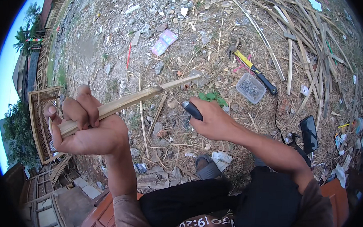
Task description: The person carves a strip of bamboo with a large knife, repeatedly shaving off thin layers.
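A split bamboo strip (128, 101) slants up and to the right from my left hand (88, 123), whose fingers are curled round its lower end. A darker node marks the strip partway along, and its far end tapers. My right hand (216, 119) is closed round a black-handled tool (193, 110) with a metal collar at its front. The working part beyond that collar cannot be made out. The tool is below and to the right of the strip, apart from it.
Beyond my right hand lie a yellow-and-black claw hammer (249, 63) and a clear plastic box (248, 92) of nails. A phone (309, 134) rests at the right. Bamboo strips (304, 33) are heaped at the upper right; a lattice bamboo frame (37, 126) stands left. A grey sandal (208, 168) shows below.
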The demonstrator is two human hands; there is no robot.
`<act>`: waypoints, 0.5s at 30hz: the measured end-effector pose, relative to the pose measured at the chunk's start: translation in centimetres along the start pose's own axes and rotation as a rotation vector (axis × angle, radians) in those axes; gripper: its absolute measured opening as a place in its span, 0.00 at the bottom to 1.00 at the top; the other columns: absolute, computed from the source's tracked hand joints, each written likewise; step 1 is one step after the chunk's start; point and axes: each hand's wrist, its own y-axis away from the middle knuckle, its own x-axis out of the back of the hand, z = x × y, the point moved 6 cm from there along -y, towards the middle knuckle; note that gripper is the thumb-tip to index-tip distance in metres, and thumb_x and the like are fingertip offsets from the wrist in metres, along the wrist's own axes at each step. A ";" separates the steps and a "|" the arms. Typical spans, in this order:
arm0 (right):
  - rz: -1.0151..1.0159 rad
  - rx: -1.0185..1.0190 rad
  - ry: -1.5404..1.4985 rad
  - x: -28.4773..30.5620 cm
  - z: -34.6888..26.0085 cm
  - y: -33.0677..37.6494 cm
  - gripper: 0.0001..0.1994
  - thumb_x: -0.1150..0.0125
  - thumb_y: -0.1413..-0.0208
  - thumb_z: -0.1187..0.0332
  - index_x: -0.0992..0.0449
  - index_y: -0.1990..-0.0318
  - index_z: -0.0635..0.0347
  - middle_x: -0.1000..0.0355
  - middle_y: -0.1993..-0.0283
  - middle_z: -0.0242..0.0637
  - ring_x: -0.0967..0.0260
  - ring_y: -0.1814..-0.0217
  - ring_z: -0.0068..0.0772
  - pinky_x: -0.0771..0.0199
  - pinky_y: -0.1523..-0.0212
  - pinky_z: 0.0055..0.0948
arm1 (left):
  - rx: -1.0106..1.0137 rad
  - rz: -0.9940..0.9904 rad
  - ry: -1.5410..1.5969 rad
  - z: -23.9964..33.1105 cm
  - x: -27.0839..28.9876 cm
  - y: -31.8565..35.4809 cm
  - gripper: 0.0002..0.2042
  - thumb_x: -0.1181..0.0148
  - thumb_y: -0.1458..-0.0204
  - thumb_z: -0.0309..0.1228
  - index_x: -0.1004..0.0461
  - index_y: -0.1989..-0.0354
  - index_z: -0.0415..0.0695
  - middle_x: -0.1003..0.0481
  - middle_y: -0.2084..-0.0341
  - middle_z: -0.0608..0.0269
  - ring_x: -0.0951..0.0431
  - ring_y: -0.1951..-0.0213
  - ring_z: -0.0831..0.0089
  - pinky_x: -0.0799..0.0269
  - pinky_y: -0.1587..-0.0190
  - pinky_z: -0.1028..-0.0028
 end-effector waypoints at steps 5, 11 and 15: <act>-0.018 0.122 -0.044 0.7 -2.9 -0.7 0.08 0.45 0.53 0.71 0.38 0.69 0.62 0.37 0.78 0.44 0.33 0.75 0.45 0.38 0.71 0.43 | 0.027 -0.044 -0.070 -0.7 -1.1 -0.5 0.11 0.64 0.44 0.42 0.42 0.68 0.48 0.54 0.89 0.73 0.55 0.86 0.79 0.36 0.62 0.73; 0.094 -0.196 -0.006 2.1 8.8 1.0 0.08 0.45 0.53 0.70 0.35 0.68 0.64 0.34 0.76 0.46 0.34 0.74 0.46 0.36 0.70 0.42 | 0.064 -0.183 0.007 -1.0 -2.5 -3.2 0.13 0.58 0.36 0.42 0.40 0.67 0.46 0.44 0.78 0.69 0.44 0.74 0.77 0.43 0.64 0.73; 0.156 -0.117 0.016 1.5 7.5 1.6 0.09 0.44 0.52 0.69 0.35 0.67 0.64 0.36 0.77 0.44 0.36 0.75 0.43 0.37 0.70 0.41 | 0.164 -0.132 -0.078 -2.3 -1.7 -4.0 0.17 0.66 0.34 0.46 0.42 0.70 0.47 0.44 0.75 0.68 0.41 0.70 0.73 0.40 0.59 0.68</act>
